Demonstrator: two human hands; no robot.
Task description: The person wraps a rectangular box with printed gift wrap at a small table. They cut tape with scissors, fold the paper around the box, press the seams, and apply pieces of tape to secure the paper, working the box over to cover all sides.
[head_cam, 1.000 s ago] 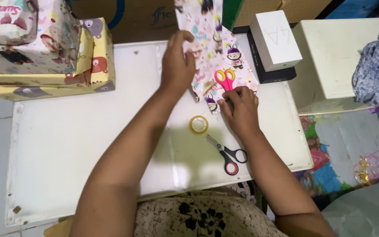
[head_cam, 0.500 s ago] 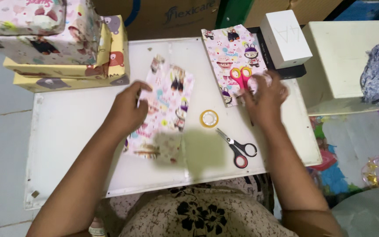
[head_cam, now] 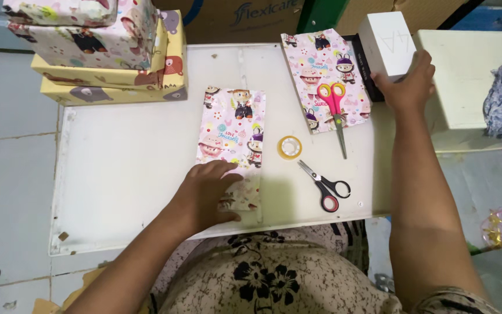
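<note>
White box (head_cam: pixel 386 43): far right of counter (head_cam: pixel 123 174), clasped by right hand (head_cam: pixel 408 87). Left hand (head_cam: pixel 207 195), flat and open, pins paper (head_cam: pixel 233 139), long axis running away from the body.

Left hand (head_cam: pixel 207 195) flat, right hand (head_cam: pixel 405 87) reaching

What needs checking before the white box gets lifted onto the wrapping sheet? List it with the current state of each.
1. Right hand on the white box: ok, fingers touch its near end; a full grip cannot be told.
2. Left hand pinning the cartoon-print paper sheet: ok, flat on its near end.
3. Sheet free of clutter: ok.
4. Tape roll close by: ok, right beside the sheet.
5. Black-handled scissors clear of the sheet: ok.
6. Box weight: cannot tell.
</note>
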